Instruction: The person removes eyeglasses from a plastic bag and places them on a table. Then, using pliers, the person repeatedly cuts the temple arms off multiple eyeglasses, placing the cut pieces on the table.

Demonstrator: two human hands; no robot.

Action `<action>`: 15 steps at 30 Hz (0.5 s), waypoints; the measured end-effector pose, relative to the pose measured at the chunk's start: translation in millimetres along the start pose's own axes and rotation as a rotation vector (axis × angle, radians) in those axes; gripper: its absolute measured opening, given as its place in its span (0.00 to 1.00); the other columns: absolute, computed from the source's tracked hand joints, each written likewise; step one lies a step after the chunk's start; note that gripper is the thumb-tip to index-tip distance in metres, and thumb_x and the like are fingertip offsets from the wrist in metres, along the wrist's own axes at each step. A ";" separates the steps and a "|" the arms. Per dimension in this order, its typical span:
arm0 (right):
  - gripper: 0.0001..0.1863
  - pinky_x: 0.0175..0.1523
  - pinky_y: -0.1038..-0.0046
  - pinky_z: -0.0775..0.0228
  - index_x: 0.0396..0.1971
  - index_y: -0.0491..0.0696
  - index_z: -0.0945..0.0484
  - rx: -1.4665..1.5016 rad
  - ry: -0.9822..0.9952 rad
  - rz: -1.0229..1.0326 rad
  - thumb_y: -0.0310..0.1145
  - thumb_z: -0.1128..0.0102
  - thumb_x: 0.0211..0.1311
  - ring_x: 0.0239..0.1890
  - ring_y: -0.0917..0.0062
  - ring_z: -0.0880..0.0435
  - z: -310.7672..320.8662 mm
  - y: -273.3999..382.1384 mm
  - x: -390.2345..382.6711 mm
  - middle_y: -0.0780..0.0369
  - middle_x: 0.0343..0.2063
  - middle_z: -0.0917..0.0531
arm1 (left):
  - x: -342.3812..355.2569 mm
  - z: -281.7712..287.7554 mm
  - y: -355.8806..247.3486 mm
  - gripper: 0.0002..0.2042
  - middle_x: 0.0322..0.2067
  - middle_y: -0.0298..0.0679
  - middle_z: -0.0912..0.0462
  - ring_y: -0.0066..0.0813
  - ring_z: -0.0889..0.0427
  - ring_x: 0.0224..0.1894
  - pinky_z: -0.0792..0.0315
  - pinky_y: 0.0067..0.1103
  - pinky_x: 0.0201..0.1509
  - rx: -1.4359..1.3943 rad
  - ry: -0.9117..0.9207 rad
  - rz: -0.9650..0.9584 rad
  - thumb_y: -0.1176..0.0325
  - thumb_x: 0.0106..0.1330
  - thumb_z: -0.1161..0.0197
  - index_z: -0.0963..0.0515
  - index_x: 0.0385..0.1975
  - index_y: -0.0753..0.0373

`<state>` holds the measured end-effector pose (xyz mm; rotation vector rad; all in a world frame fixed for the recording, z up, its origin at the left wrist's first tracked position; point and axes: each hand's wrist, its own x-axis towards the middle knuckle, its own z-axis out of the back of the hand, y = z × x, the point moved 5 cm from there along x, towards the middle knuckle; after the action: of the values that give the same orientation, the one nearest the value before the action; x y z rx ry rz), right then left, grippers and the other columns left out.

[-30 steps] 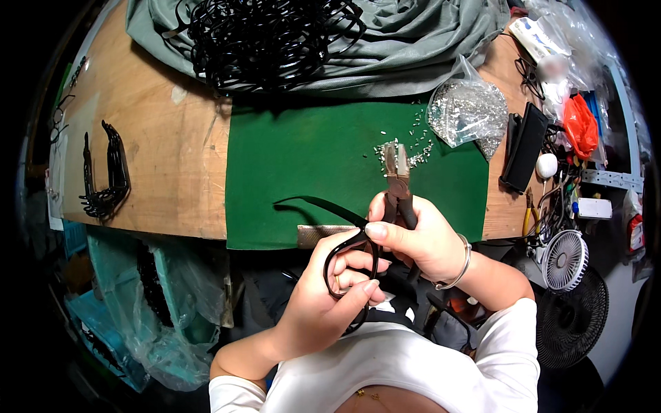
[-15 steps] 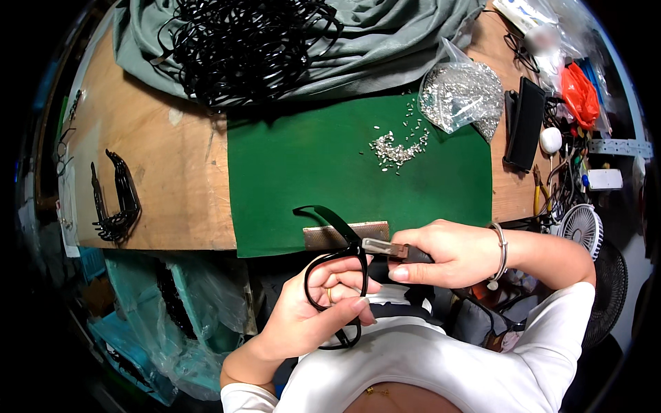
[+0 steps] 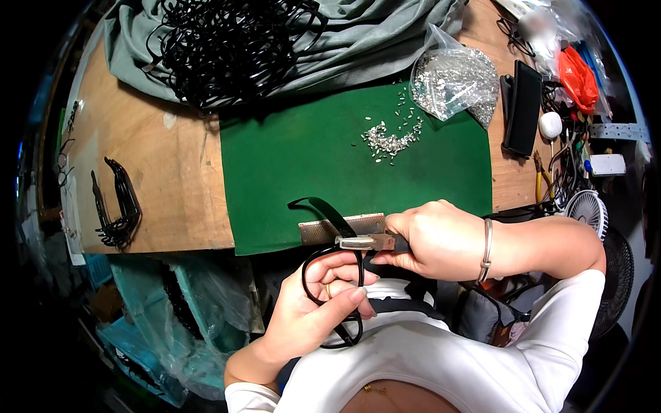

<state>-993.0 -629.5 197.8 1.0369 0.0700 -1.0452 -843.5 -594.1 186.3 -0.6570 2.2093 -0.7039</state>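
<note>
A black eyeglass frame (image 3: 361, 275) hangs over the bench's front edge, one temple reaching up above the green mat (image 3: 310, 151). My left hand (image 3: 323, 296) is closed on its front rim, thumb and fingers gripping the part near the bridge. My right hand (image 3: 434, 241) is wrapped round the handles of a pair of pliers (image 3: 368, 242). The pliers' metal jaws lie across the frame's hinge corner, where the temple meets the front; what sits between the jaws is hidden. Behind them a flat textured metal strip (image 3: 317, 232) rests at the mat's edge.
Small silvery metal pieces (image 3: 391, 142) lie loose near a clear bag (image 3: 454, 82) of more. A heap of black frames (image 3: 220, 55) covers grey cloth. Several stacked frames (image 3: 120, 206) stand at left. A black case (image 3: 523, 110), yellow-handled cutters (image 3: 539, 179) and a fan (image 3: 589, 210) are at right.
My right hand has turned over, its back now facing up, and shifted slightly left. The pliers' jaws have moved further left across the hinge corner. My left hand keeps its grip on the eyeglass frame.
</note>
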 end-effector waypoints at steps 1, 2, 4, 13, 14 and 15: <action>0.19 0.26 0.66 0.33 0.26 0.41 0.27 0.024 0.023 0.010 0.45 0.44 0.52 0.20 0.58 0.25 2.1 -1.2 -0.6 0.52 0.16 0.25 | 0.5 -1.4 -1.2 0.20 0.39 0.46 0.27 0.25 0.22 0.30 0.29 0.18 0.36 -0.003 0.002 0.002 0.82 0.58 0.51 0.41 0.51 0.68; 0.19 0.26 0.67 0.33 0.27 0.41 0.27 0.046 0.051 0.027 0.45 0.44 0.52 0.20 0.58 0.25 5.1 -1.9 0.7 0.52 0.16 0.25 | 0.1 -1.6 -2.3 0.20 0.39 0.46 0.27 0.25 0.22 0.30 0.29 0.18 0.36 -0.006 -0.003 0.000 0.82 0.58 0.51 0.41 0.51 0.68; 0.20 0.30 0.69 0.33 0.29 0.41 0.28 0.252 0.238 0.042 0.46 0.47 0.53 0.25 0.62 0.23 14.1 -5.7 1.7 0.52 0.20 0.24 | 0.6 -1.5 -4.6 0.20 0.39 0.46 0.28 0.25 0.22 0.30 0.28 0.18 0.36 -0.009 -0.008 -0.005 0.82 0.58 0.51 0.41 0.51 0.67; 0.13 0.32 0.65 0.35 0.26 0.42 0.30 0.151 -0.344 0.060 0.38 0.44 0.51 0.27 0.59 0.25 -2.1 -61.6 21.2 0.53 0.22 0.26 | -22.3 11.1 -51.5 0.21 0.41 0.50 0.27 0.28 0.23 0.37 0.28 0.18 0.39 0.277 -0.231 -0.042 0.83 0.52 0.44 0.37 0.47 0.71; 0.13 0.32 0.65 0.35 0.26 0.42 0.29 0.153 -0.354 0.059 0.38 0.44 0.51 0.27 0.59 0.25 -2.4 -64.3 21.1 0.53 0.22 0.26 | -29.3 18.7 -65.7 0.19 0.39 0.48 0.25 0.28 0.23 0.37 0.28 0.18 0.38 0.267 -0.304 -0.200 0.82 0.51 0.42 0.35 0.44 0.74; 0.13 0.32 0.65 0.35 0.27 0.42 0.29 0.157 -0.338 0.006 0.38 0.44 0.51 0.27 0.59 0.25 -1.5 -68.0 21.4 0.53 0.22 0.26 | -17.1 32.2 -81.5 0.17 0.36 0.47 0.23 0.26 0.24 0.35 0.29 0.18 0.37 0.563 -0.292 -0.121 0.80 0.52 0.43 0.34 0.44 0.73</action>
<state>-1030.8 -649.6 140.8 0.9859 -0.2936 -1.2222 -789.2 -651.3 228.1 -0.5584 1.6086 -1.1538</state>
